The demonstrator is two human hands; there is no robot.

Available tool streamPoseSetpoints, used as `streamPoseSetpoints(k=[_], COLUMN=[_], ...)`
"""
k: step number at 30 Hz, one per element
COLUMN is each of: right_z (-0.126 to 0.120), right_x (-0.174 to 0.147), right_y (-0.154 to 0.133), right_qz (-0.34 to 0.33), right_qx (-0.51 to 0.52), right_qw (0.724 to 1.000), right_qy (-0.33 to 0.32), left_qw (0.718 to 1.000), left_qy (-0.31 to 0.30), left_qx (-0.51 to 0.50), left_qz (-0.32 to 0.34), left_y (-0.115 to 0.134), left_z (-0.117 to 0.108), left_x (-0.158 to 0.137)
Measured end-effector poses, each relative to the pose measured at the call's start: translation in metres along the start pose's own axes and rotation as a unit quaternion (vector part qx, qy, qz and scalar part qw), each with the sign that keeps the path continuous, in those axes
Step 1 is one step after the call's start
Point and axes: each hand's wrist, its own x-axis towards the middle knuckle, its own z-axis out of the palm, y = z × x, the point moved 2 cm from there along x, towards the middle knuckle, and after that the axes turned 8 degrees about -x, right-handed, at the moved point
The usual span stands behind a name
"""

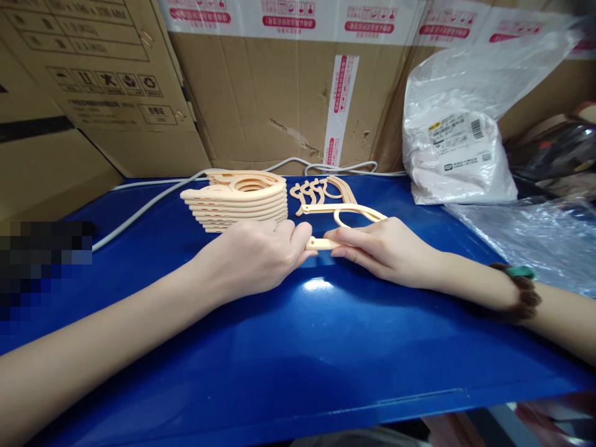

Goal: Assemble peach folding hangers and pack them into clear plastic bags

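Between my two hands is a cream plastic hanger arm with a small round hole near its left end. My left hand is closed, thumb and fingers pinched at that end. My right hand grips the arm further right, thumb below and fingers above, and covers much of it. Just behind, another curved hanger arm with a loop runs to my right hand; whether it joins the held piece I cannot tell. Beyond my left hand stands a neat stack of cream hanger pieces. Small cream hooks lie to its right.
More curved hanger arms lie beside the hooks on the blue tabletop. A white cable crosses the back left. Cardboard boxes wall the rear. A labelled plastic bag and clear wrap are at right.
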Motion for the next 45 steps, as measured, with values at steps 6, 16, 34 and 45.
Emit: streamPoseSetpoints(k=[6, 16, 34, 45], right_z=[0.003, 0.001, 0.002, 0.002], right_x=[-0.001, -0.001, -0.001, -0.001], right_y=[0.001, -0.002, -0.008, -0.006], right_qz=[-0.002, -0.009, -0.008, -0.01], right_qx=[-0.01, -0.09, -0.084, -0.091], right_qw=[1.0, 0.996, 0.996, 0.996], right_qy=[-0.01, 0.02, 0.007, 0.005], left_qw=[0.999, 0.984, 0.976, 0.973], left_qy=[-0.004, -0.012, -0.044, -0.042], left_qx=[-0.033, -0.171, -0.196, -0.21], left_qz=[-0.001, -0.055, -0.082, -0.084], left_y=[0.001, -0.008, -0.009, -0.008], left_z=[0.0, 0.007, 0.007, 0.008], left_x=[0.0, -0.006, -0.007, -0.006])
